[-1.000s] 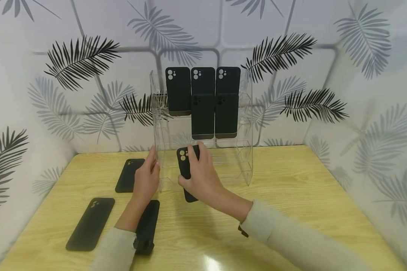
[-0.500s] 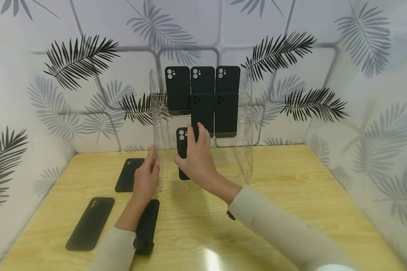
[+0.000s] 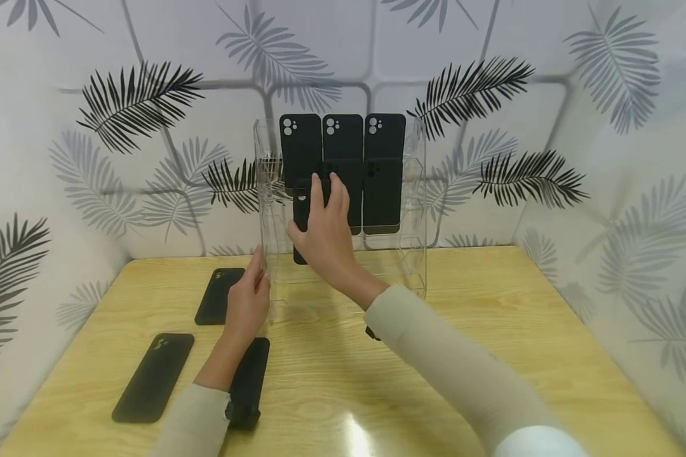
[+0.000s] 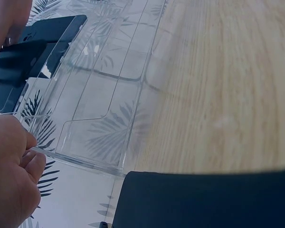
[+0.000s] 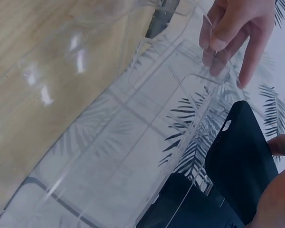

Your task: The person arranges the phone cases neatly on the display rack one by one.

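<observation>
My right hand (image 3: 327,238) holds a black phone case (image 3: 300,212) upright in front of the left column of a clear acrylic display rack (image 3: 270,228). The case's top edge overlaps the foot of the top-left case (image 3: 300,143); whether it touches the rack I cannot tell. In the right wrist view the held phone case (image 5: 240,161) leans between thumb and fingers. My left hand (image 3: 248,301) grips the rack's left side edge, and in the left wrist view its fingers (image 4: 33,164) curl round that edge.
Three black cases stand along the rack's top tier, with two more, such as one phone case (image 3: 382,197), on the tier below. Three dark cases lie on the table left of the rack: one behind (image 3: 217,298), one in front (image 3: 153,377), and one beneath the left forearm (image 3: 250,368).
My right hand has raised the phone case from low before the rack up to the second tier, moving slightly left. My left hand has stayed on the rack's edge.
</observation>
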Demonstrator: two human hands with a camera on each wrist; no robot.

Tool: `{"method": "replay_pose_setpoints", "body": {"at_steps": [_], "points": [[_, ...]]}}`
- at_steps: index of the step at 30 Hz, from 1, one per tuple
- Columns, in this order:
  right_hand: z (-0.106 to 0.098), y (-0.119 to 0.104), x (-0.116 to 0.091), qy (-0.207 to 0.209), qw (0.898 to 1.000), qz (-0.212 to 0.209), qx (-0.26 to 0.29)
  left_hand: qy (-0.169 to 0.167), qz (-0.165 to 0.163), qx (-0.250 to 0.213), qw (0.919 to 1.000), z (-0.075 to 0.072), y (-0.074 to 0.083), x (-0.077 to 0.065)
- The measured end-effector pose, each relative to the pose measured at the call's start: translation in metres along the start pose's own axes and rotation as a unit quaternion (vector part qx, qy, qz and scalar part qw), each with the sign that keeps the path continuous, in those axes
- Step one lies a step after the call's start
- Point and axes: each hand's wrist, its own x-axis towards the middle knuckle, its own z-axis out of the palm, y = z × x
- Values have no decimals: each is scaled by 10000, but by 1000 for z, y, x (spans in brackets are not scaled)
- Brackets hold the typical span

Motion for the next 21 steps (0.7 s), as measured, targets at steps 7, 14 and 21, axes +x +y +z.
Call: {"method": "replay_pose_setpoints", "body": {"at_steps": [7, 14, 21], "points": [[5, -5, 25, 217, 9997, -12, -123, -4, 44, -11, 10000, -1, 0, 0], [11, -10, 47, 464, 9979, -216, -385, -73, 15, -89, 9999, -2, 1, -1], [18, -15, 60, 479, 9978, -224, -406, 13, 90, -69, 9999, 0, -1, -1]]}}
